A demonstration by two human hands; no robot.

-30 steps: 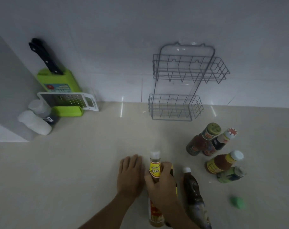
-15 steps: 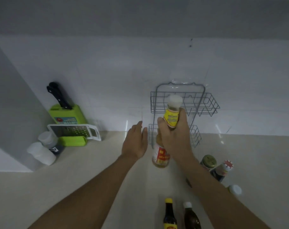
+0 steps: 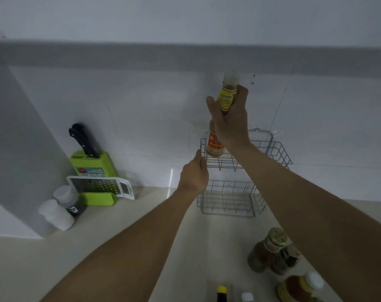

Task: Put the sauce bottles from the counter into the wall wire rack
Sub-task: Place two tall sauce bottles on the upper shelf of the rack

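My right hand [image 3: 232, 125] grips a tall sauce bottle [image 3: 216, 147] with a white cap and yellow and red labels. The bottle is upright, its base at the left end of the upper basket of the grey wall wire rack [image 3: 278, 155]. My left hand [image 3: 193, 176] touches the upper basket's left front corner, fingers curled at the wire. The lower basket [image 3: 228, 205] holds nothing. On the counter at bottom right stand a gold-lidded jar [image 3: 266, 250], a white-capped amber bottle [image 3: 298, 287], a yellow-capped dark bottle [image 3: 221, 293] and a white-capped bottle [image 3: 247, 297].
At the left of the counter a green knife block [image 3: 93, 164] with black handles stands behind a white grater [image 3: 100, 185]. Two white-capped containers [image 3: 59, 211] sit beside a grey wall panel. The beige counter [image 3: 119, 232] runs under both arms.
My right hand lifted the tall bottle from the counter up to the upper basket. My left hand rose from the counter to the basket's left corner. The view tilted upward.
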